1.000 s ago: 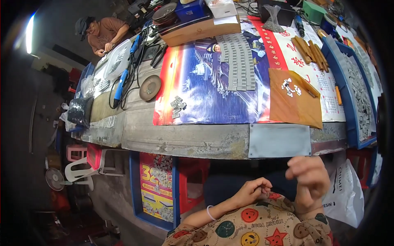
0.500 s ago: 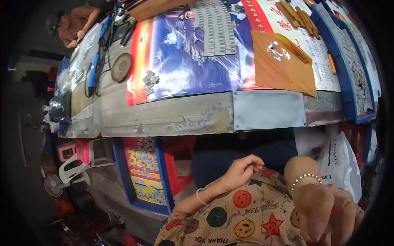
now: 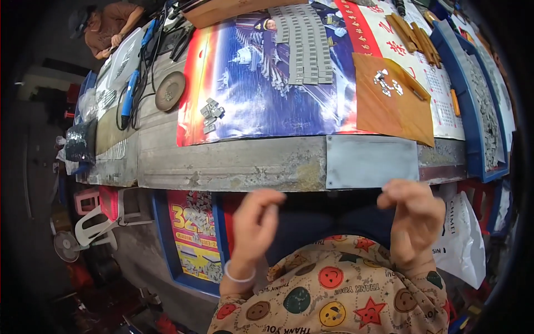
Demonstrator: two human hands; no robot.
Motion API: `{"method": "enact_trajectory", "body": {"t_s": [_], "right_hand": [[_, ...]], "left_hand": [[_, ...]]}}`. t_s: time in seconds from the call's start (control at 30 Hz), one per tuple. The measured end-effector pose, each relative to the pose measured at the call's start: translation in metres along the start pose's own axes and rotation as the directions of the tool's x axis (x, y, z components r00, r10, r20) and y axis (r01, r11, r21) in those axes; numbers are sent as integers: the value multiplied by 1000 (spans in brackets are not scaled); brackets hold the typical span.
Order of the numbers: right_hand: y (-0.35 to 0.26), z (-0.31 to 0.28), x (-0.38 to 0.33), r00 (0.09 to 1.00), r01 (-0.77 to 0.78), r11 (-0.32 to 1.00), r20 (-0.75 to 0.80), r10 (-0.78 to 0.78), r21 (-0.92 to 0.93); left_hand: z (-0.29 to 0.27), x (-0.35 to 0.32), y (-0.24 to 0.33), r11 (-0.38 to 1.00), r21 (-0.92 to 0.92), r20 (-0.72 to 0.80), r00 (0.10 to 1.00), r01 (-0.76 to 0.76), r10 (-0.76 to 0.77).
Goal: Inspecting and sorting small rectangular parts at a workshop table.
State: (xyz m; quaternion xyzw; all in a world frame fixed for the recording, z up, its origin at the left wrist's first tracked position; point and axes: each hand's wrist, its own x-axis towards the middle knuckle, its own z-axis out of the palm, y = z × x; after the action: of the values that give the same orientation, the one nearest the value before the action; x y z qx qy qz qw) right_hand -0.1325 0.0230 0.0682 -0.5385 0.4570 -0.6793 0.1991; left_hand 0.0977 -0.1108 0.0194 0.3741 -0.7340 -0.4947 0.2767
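Beyond both sets of fingers, a crowded bench (image 3: 233, 167) carries rows of grey pieces (image 3: 306, 50) across a bright poster (image 3: 267, 119), with a small grey pile (image 3: 211, 111) and a round dish (image 3: 170, 91) up and left of the left fingers. Past the right fingers lie an amber sheet (image 3: 384, 111) dotted with white bits (image 3: 386, 82) and, farther right, a blue bin (image 3: 469, 100). A pale plate (image 3: 371, 162) sits at the bench's edge just ahead of the right fingers, which cover its near right corner from view. A blue drawer (image 3: 166, 245) is left of the left wrist.

The left hand (image 3: 256, 222) is raised, fingers curled, thumb slightly apart from the forefinger. The right hand (image 3: 411, 217) bends inward; I cannot tell whether its fingertips meet or touch the plate.

Half a second earlier, both hands were lower, the right well down to the side; the bench's contents have kept their places.
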Motion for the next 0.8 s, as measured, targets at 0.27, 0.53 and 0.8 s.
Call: {"method": "enact_trajectory", "body": {"t_s": [0.27,0.53,0.8], "right_hand": [[61,-12,-20,988,-112,883,-148,49,-455],[82,-8,-22,985,-125,862,-163,50,-491],[82,-6,-18,990,-62,846,-140,-15,-530]], "left_hand": [[-85,96,-37,877,469,-253,936,-103,246],[-105,137,-70,819,567,-146,968,-88,205],[-112,141,-82,828,552,-126,972,-100,201]]}}
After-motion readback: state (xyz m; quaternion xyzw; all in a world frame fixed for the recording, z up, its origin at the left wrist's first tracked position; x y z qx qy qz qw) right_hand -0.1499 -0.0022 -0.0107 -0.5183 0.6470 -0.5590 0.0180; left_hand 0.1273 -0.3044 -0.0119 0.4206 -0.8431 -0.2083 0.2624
